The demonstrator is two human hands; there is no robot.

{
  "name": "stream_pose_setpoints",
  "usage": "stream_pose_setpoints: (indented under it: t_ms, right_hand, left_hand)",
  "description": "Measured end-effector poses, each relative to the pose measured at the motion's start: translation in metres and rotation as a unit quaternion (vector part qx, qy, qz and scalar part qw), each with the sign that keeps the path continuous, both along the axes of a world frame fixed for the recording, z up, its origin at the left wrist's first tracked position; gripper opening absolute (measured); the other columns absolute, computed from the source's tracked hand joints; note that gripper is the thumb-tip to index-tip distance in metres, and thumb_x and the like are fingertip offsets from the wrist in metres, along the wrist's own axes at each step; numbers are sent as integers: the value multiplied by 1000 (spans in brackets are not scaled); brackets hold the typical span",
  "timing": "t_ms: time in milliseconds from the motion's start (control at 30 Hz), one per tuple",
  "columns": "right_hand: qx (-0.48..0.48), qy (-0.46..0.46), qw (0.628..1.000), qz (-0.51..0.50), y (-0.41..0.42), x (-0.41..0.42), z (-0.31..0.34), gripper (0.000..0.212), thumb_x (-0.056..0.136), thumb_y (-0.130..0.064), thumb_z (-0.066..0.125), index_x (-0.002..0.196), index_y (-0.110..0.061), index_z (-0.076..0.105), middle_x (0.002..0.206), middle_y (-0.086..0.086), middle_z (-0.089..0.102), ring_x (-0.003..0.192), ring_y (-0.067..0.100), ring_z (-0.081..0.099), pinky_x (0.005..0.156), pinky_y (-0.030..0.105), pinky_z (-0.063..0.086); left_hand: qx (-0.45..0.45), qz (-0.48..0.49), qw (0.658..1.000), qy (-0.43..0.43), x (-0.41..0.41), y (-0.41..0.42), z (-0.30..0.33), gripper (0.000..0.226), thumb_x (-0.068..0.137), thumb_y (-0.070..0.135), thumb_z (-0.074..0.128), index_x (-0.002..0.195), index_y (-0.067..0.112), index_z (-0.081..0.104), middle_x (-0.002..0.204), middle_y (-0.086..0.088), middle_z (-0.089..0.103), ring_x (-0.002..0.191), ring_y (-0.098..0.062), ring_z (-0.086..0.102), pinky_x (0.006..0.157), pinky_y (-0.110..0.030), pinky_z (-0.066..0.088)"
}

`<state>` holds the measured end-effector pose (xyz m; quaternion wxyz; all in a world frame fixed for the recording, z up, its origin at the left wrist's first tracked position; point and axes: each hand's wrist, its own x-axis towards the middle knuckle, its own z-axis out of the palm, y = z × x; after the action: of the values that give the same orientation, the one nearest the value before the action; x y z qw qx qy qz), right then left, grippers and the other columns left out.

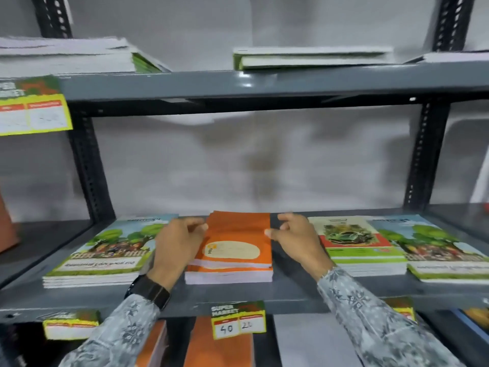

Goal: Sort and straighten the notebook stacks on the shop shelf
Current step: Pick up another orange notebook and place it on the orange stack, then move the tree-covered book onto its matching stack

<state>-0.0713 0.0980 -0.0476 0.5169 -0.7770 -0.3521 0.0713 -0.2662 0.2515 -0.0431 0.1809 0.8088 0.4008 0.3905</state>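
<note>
A stack of orange notebooks (232, 247) lies in the middle of the grey metal shelf (238, 298). My left hand (177, 245) presses against the stack's left side, fingers curled at its edge. My right hand (296, 239) touches the right side, thumb and fingertips on the top books. Left of it lies a stack with a green tree cover (105, 250). To the right sit a stack with a green car cover (354, 242) and another tree-cover stack (436, 247).
The upper shelf (264, 86) holds white-edged notebook piles (68, 54) and a green-spined book (304, 59). Price tags (238, 320) hang on the shelf fronts. More orange notebooks (219, 345) show on the shelf below. Black perforated uprights (87, 165) frame the bay.
</note>
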Motion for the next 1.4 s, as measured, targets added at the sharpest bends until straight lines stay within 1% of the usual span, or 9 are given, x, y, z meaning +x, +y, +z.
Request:
stream_pose_setpoints:
  t_ms: [167,333,467,533,633,900,1133,1267,1400]
  right_hand:
    - [137,-62,989,11,-55,55,33,34,84,-17,79,117,-19,72,73,-8,66,67,5,63,79,26,52]
    - [166,-121,978,-34,-139,136,49,24,87,-15,77,109,-24,74,75,-10,67,65,4,62,69,11,49]
    - [-15,-153,978,-138,-213,219,38,20,87,-19,70,105,-20,77,96,3,77,95,24,74,91,35,57]
    - [-159,-133,964,-169,-239,247,31,12,84,-21,67,94,-16,71,100,11,74,100,33,72,84,36,56]
    - [-328,-105,926,-153,-258,269,15,43,84,-20,57,126,-12,59,113,17,64,98,35,64,75,35,49]
    - [-361,-79,917,-152,-252,287,2,37,90,-18,64,125,-4,64,128,17,69,112,32,69,84,32,53]
    - [-271,37,946,-174,-266,301,8,24,89,-11,70,110,-3,62,108,9,68,97,24,66,73,32,49]
    - [-152,134,955,-217,-278,305,3,11,90,5,59,98,0,53,78,10,58,67,19,55,60,30,45]
    - [-52,129,965,-222,-295,314,9,25,93,2,55,114,9,66,91,17,63,80,24,60,73,35,52]
  left_hand:
    - [-6,-117,990,-81,76,-63,30,20,90,30,73,108,27,81,106,16,78,93,0,71,94,-23,54]
    - [-36,-232,969,-79,177,-141,38,24,89,32,73,111,24,81,102,11,81,84,-2,73,90,-27,58]
    - [-69,-299,952,-9,259,-214,27,28,89,34,72,113,20,80,106,5,81,93,-9,75,90,-29,58]
    - [-66,-320,941,86,291,-246,18,31,92,37,68,110,15,79,104,-1,80,94,-16,73,85,-32,56]
    - [17,-283,926,251,327,-280,3,29,96,34,59,98,7,70,94,-13,74,87,-31,71,71,-36,54]
    - [114,-93,873,465,388,-308,-19,30,102,21,49,122,16,71,123,0,70,117,-21,67,86,-33,52]
    - [26,-140,901,409,382,-312,2,28,97,13,51,117,7,69,127,-9,69,115,-28,68,94,-35,54]
    - [-85,-163,911,369,377,-312,12,45,86,2,59,130,-3,55,128,-11,66,117,-30,67,100,-40,55]
    - [-213,-209,929,217,371,-306,10,55,81,0,55,135,4,51,127,-13,68,115,-31,68,94,-38,57]
